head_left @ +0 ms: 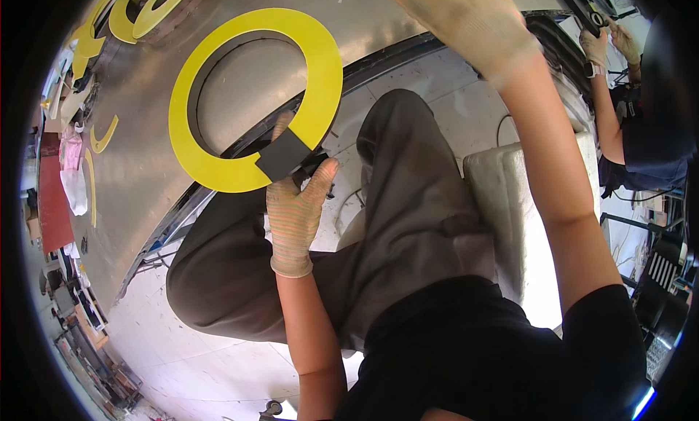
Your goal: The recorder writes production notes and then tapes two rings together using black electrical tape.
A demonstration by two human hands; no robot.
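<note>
A thick yellow ring [325, 79], shaped like a letter O with a dark inner wall, rests at the near edge of the metal table. Its lower right part carries a black patch [285, 156]. My left hand [297, 210], in a striped knit glove, grips the ring at that patch, one finger inside the opening and the thumb outside. Up at the top edge, my right hand [466, 24], also gloved, reaches over the table. It is smeared by motion and its fingertips are cut off, so its grip is hidden.
More yellow letter-like shapes [156, 13] lie at the table's far left, with thin curved yellow pieces [93, 188] nearer. A pale block [502, 195] stands right of my legs. At the far right another person's gloved hands [595, 48] hold a dark object.
</note>
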